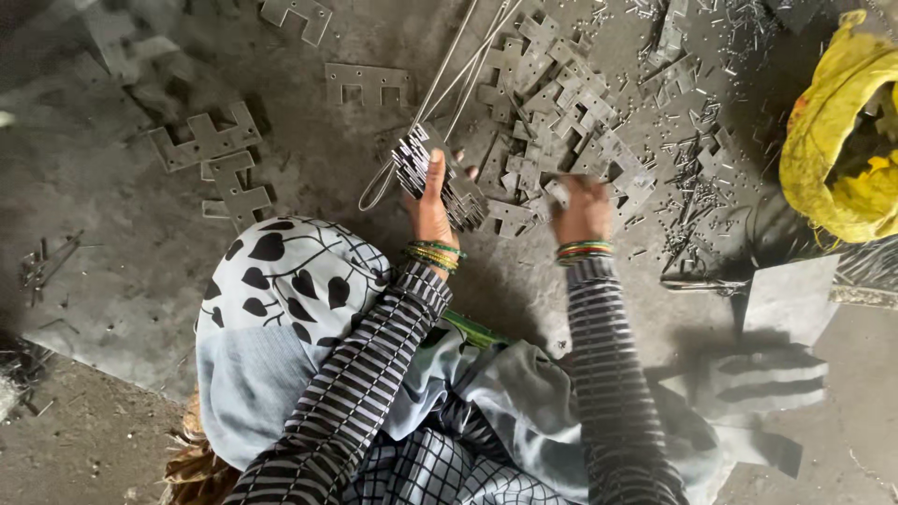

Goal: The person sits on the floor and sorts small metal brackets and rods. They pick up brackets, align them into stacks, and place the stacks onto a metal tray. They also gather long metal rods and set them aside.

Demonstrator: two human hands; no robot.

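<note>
Plates, thin stamped metal, stacked in left hand (432,208), likely stiff, sharp-edged, best gripped across edges; right hand (582,210) pinches one from pile (552,103) at twelve o'clock.

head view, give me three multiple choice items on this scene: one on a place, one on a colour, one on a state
1. Where is the yellow sack?
A. upper right
B. lower left
C. between the hands

2. What colour are most of the metal plates in the pile?
A. red
B. grey
C. blue

3. What is the left hand doing?
A. lying flat on the floor
B. gripping a stack of plates
C. holding the sack

Answers:
1. A, the sack sits at the upper right edge of the view, apart from both hands.
2. B, the plates are dull grey like the floor.
3. B, the fingers close round a fanned stack of plates, while the right hand reaches into the pile.
</note>
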